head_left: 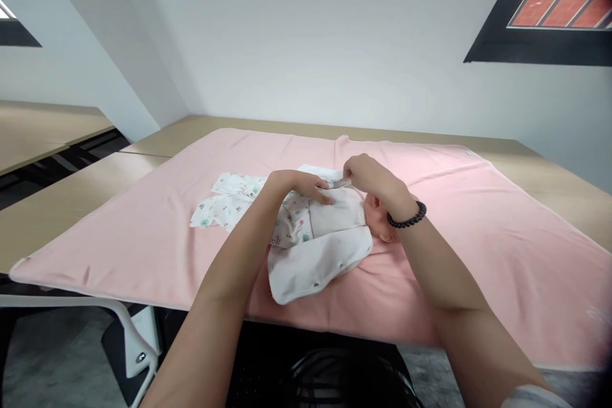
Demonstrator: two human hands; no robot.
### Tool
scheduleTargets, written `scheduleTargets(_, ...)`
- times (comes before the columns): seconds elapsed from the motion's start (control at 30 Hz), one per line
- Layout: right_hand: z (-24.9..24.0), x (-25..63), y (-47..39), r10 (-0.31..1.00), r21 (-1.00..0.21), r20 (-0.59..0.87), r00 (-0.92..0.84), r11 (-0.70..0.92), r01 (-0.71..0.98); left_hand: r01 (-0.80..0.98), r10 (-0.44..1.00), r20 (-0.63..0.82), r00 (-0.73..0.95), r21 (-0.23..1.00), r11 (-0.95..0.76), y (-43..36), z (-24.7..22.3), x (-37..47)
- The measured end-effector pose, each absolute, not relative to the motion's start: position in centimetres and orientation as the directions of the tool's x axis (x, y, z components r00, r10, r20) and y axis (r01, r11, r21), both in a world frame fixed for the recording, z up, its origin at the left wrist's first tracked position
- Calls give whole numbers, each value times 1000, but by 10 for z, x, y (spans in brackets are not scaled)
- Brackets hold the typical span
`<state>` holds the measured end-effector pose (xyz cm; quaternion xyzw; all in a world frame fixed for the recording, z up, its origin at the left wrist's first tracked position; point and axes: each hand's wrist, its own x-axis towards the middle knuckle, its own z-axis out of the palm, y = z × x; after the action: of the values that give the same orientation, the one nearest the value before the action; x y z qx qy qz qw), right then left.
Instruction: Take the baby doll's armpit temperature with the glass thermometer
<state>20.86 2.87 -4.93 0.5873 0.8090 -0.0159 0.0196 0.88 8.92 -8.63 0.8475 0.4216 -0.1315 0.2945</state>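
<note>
A baby doll lies on its back with its head toward the right, partly hidden behind my right forearm. It wears a white top and white trousers with a small print. A white vest is spread open under it, the near panel lying flat on the blanket. My left hand rests across the doll's chest, thumb and fingers stretched apart, fingertips touching the cloth on the far side. My right hand is closed in a pinch on the vest's far edge near the doll's shoulder.
A pink blanket covers most of the wooden table and hangs at its front edge. A white wall stands behind. At the lower left is a white chair frame. Another table stands further left.
</note>
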Motion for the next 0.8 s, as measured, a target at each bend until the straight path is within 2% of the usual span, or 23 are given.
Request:
scheduleTargets(0.17,-55,211,34,938,24,-155,-311,318,948,814,663,-473,580,344,-467,88,-85,9)
scheduleTargets(0.37,-54,213,34,913,79,-325,-248,287,955,797,640,-475,604,358,-487,85,-82,10)
scheduleTargets(0.6,-51,205,29,858,39,-440,-266,315,948,769,605,-475,639,360,-529,87,-84,9)
scheduleTargets(0.7,-41,218,25,861,-12,-428,-273,297,955,737,638,-372,675,388,-553,90,-80,4)
scheduleTargets(0.8,-32,239,22,903,-59,-324,-283,279,958,707,744,-91,662,405,-580,98,-86,0)
